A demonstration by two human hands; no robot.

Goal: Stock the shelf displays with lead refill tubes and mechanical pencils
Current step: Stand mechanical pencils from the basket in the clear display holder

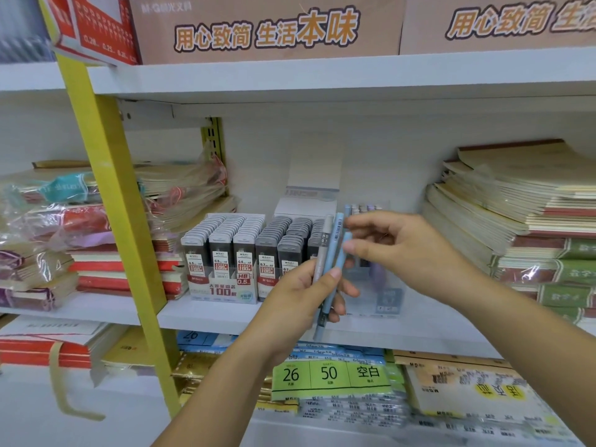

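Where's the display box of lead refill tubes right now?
The white cardboard display box of grey lead refill tubes sits on the middle shelf, centre-left in the head view, just left of the left hand holding pale blue and grey mechanical pencils.

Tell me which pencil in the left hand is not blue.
The grey pencil, leftmost in the left hand; the other pencils beside it are light blue.

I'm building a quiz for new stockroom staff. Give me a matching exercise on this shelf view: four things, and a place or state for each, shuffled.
Things:
1. left hand
2. right hand
3. lead refill tubes
4. notebook stacks

Places or states:
A. pinching one blue pencil's top
B. standing in rows in a display box
C. piled at the shelf's right end
D. gripping a bunch of mechanical pencils

Pairs: 1-D, 2-A, 3-B, 4-C
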